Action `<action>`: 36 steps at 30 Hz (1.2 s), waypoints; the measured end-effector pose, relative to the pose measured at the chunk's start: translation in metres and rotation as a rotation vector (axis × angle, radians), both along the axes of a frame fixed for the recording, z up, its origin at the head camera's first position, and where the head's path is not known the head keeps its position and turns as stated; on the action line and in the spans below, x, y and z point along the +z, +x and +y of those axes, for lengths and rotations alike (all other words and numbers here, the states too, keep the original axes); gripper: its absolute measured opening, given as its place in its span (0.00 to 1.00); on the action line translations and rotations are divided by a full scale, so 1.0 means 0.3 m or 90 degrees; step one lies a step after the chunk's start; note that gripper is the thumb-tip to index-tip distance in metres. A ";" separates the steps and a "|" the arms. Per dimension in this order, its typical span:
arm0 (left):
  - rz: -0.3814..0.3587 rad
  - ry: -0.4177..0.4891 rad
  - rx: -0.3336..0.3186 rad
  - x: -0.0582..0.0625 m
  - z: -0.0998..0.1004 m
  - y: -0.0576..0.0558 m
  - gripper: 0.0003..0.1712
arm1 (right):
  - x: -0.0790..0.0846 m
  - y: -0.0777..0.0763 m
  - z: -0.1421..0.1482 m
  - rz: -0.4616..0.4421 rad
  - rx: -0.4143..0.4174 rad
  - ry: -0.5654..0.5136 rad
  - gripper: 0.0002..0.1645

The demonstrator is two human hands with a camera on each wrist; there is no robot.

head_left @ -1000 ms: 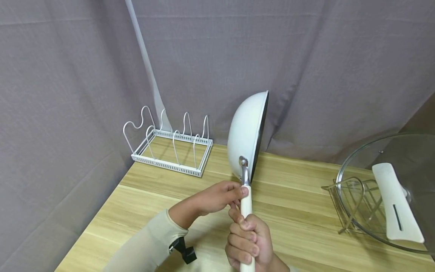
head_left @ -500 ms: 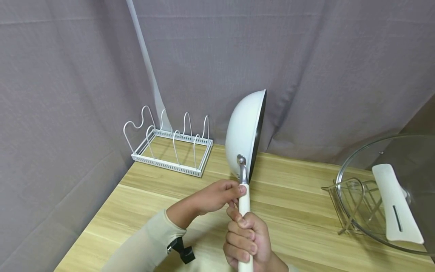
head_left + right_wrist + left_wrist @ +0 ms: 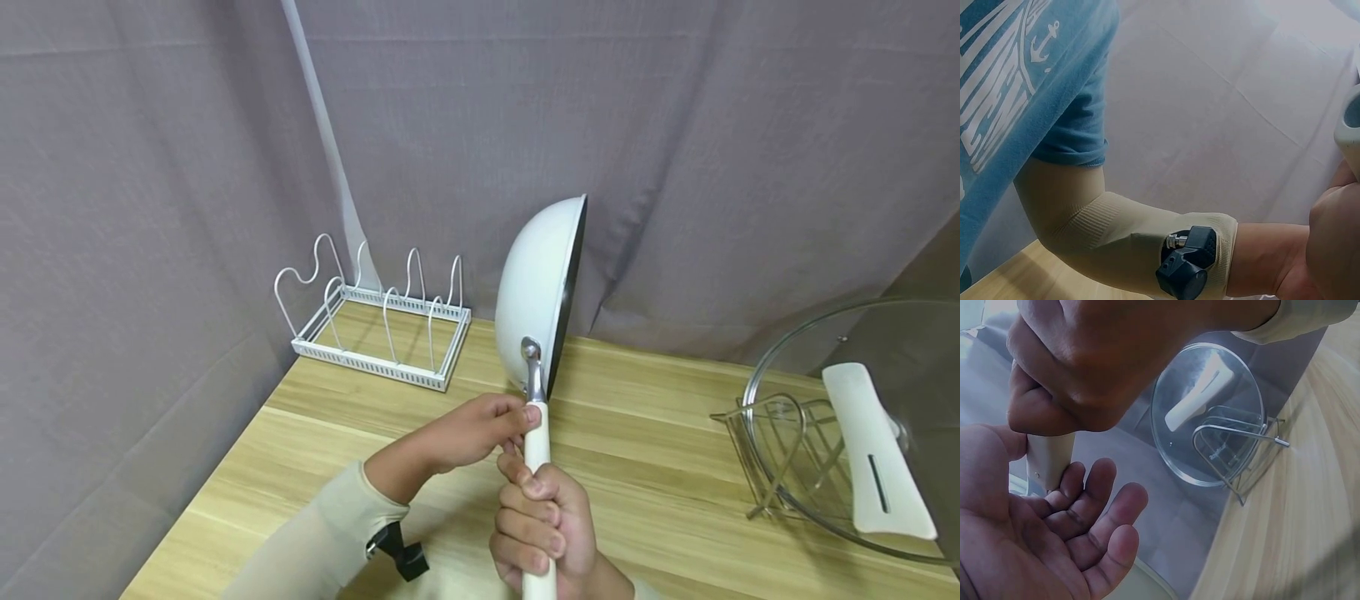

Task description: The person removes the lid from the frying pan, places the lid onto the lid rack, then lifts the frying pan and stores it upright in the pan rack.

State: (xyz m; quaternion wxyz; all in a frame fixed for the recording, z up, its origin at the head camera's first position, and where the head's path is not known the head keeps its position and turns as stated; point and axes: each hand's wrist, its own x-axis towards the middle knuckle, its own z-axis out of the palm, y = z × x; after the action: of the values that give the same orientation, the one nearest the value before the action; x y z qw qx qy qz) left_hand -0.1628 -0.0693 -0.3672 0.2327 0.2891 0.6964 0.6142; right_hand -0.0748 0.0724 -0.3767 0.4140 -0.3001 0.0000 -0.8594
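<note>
A white wok (image 3: pixel 536 283) stands on its side in the head view, its dark inside facing right and its handle pointing down toward the person. My right hand (image 3: pixel 543 529) wraps its fingers round the cream handle (image 3: pixel 537 446). Higher up, close to the metal joint (image 3: pixel 532 367), my left hand (image 3: pixel 476 433) pinches the handle between thumb and index finger. Seen from the left wrist, the left hand (image 3: pixel 1054 531) has its other fingers loosely bent beside the handle, and the right fist (image 3: pixel 1079 369) covers part of it. At the right wrist view's edge shows the handle's end (image 3: pixel 1350 122).
A white wire rack (image 3: pixel 382 373) with several upright loops stands left of the wok on the wooden table (image 3: pixel 637 433). At the right, a glass lid (image 3: pixel 795 333) with a cream handle leans in a metal stand (image 3: pixel 780 467). Grey curtains (image 3: pixel 480 125) hang behind.
The wok has shifted slightly left and up in the head view, with both hands moving along on its handle. The grips look the same.
</note>
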 end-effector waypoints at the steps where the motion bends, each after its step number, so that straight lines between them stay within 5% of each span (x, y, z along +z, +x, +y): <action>1: 0.002 -0.002 0.002 0.001 0.000 0.000 0.25 | 0.000 0.000 0.001 0.000 -0.001 0.000 0.10; 36: 0.040 -0.022 0.039 0.033 -0.022 0.019 0.29 | 0.030 0.008 -0.020 -0.011 0.015 -0.012 0.11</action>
State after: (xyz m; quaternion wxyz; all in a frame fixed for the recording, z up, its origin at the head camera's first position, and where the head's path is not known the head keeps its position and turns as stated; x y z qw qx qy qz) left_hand -0.1572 -0.0759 -0.3573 0.1966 0.2831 0.7226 0.5993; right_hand -0.0723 0.0664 -0.3678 0.4213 -0.2965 -0.0154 -0.8569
